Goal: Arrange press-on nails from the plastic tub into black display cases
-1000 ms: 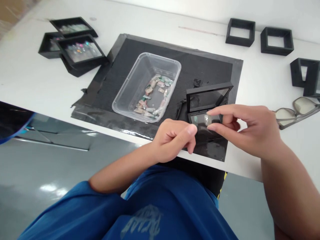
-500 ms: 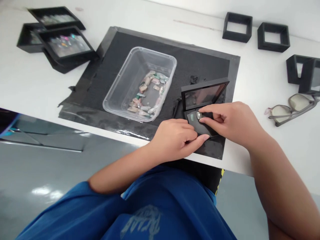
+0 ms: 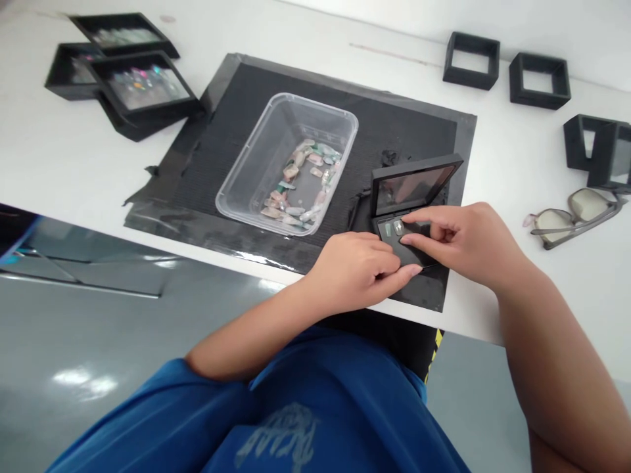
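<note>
A small black hinged case (image 3: 417, 187) stands with its lid raised on the right part of the mat. In its base lie a green false nail (image 3: 388, 229) and a pale, shiny false nail (image 3: 398, 228), side by side near the hinge. My left hand (image 3: 362, 269) grips the case's front left edge, thumb along the front. Over the base is my right hand (image 3: 458, 240), thumb and forefinger apart at the right side of the pale nail, holding nothing that I can see. Its other fingers are curled in.
A clear plastic tub (image 3: 288, 164) with several false nails (image 3: 296, 211) sits on the black mat (image 3: 197, 190). Filled black cases (image 3: 142, 89) are stacked at the left. Black frames (image 3: 472, 60) and eyeglasses (image 3: 574, 213) lie at the right.
The view has shifted slightly, moving the mat and case rightward in the picture. My right thumb and forefinger have come off the pale nail, which stays in the case. My left hand keeps its grip.
</note>
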Motion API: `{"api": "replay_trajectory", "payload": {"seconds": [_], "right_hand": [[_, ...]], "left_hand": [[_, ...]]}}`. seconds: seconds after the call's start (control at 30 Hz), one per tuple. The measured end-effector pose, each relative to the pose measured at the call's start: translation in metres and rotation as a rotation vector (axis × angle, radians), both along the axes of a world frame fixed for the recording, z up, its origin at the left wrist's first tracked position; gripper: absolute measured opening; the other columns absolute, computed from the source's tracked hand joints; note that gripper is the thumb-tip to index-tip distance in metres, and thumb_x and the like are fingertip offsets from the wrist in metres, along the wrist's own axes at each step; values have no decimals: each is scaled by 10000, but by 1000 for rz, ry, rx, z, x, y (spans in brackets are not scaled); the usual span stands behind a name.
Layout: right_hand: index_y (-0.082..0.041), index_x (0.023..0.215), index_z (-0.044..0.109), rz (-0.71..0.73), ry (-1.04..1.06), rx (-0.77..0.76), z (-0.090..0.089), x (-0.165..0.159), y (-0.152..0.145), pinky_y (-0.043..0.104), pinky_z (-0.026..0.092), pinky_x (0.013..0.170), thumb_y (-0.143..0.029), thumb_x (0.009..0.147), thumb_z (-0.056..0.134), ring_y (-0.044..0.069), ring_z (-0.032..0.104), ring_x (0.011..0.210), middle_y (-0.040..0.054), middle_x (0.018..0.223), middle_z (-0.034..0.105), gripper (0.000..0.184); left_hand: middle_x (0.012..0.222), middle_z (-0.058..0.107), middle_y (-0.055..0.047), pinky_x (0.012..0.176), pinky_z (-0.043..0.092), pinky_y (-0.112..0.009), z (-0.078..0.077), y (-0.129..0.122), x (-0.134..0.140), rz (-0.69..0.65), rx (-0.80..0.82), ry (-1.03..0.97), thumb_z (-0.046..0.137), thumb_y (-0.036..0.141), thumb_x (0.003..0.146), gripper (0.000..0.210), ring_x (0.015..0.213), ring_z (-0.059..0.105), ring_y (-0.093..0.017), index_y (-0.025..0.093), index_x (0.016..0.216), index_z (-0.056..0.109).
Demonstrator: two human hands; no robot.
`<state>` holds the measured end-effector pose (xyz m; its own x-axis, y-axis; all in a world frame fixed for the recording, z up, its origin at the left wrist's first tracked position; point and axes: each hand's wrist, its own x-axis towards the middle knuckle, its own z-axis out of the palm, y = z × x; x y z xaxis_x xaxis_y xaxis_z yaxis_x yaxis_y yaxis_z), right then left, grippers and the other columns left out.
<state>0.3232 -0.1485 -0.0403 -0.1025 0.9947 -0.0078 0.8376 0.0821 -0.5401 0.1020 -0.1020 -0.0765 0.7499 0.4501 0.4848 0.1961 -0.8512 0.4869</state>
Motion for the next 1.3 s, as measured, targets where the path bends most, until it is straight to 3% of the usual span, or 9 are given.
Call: {"api": "replay_trajectory", "payload": {"seconds": [0.27, 0.4, 0.57, 0.63, 0.73, 0.83, 0.97, 1.17, 1.3], "right_hand": [[-285, 1020, 841, -34, 84, -23, -3, 9, 0, 305, 372, 529, -486, 909, 805, 125, 432, 488, -74, 533, 512, 232], [-277, 1049, 823, -24, 74, 2, -5, 14, -2, 307, 381, 530, -547, 936, 777, 126, 441, 485, -74, 545, 506, 296], [-257, 1056, 796, -5, -12, 43, -6, 15, -4, 305, 407, 526, -518, 986, 708, 122, 433, 462, -74, 540, 500, 285], [-250, 1042, 788, 12, -26, 44, -5, 14, -3, 300, 411, 516, -518, 1002, 681, 122, 433, 455, -69, 535, 504, 291], [-244, 1046, 787, 10, -31, 63, -5, 15, -3, 291, 407, 503, -519, 1007, 668, 124, 447, 455, -62, 535, 519, 302], [-237, 1062, 793, -15, -41, 68, -5, 18, -3, 292, 415, 510, -511, 999, 679, 124, 461, 462, -58, 543, 540, 303], [-239, 1081, 804, -30, -43, 60, -4, 20, -3, 298, 419, 520, -525, 986, 699, 131, 473, 463, -57, 535, 544, 319], [-238, 1125, 804, 0, -78, 46, -4, 16, -6, 292, 426, 523, -534, 1003, 670, 138, 485, 481, -47, 568, 552, 347], [-229, 1160, 806, 39, -120, 69, -4, 12, -9, 284, 412, 512, -528, 1030, 628, 136, 484, 491, -36, 584, 561, 372]], "left_hand": [[476, 467, 54, 522, 311, -273, 0, -6, -3, -43, 86, -67, 678, 378, 1048, 590, 485, 413, -94, 187, 537, 452], [500, 511, 56, 481, 324, -268, 17, -9, -25, -71, 143, -151, 720, 319, 1017, 558, 489, 441, -90, 200, 549, 440], [500, 394, 47, 474, 265, -279, 60, 48, -79, 16, 348, -141, 695, 237, 995, 548, 509, 386, -100, 214, 557, 365], [551, 506, 16, 511, 237, -272, 76, 79, -96, 117, 437, 32, 728, 325, 987, 502, 630, 470, -117, 209, 565, 482], [818, 724, -43, 741, 398, -234, 89, 114, -109, 226, 406, 367, 628, 579, 1015, 515, 886, 586, -149, 162, 745, 766], [867, 715, -16, 1020, 492, -366, 83, 135, -108, 249, 274, 580, 442, 783, 990, 787, 799, 537, -70, 102, 1019, 837], [659, 596, 77, 1089, 494, -426, 64, 153, -106, 170, 161, 638, 502, 902, 886, 867, 607, 276, 13, 118, 1055, 832], [720, 646, 22, 811, 429, -271, 55, 158, -103, 149, 197, 703, 837, 666, 846, 510, 607, 215, -71, 165, 936, 818], [673, 630, -14, 740, 397, -280, 49, 144, -96, 249, 220, 650, 765, 548, 935, 494, 579, 235, -89, 159, 642, 683]]}}
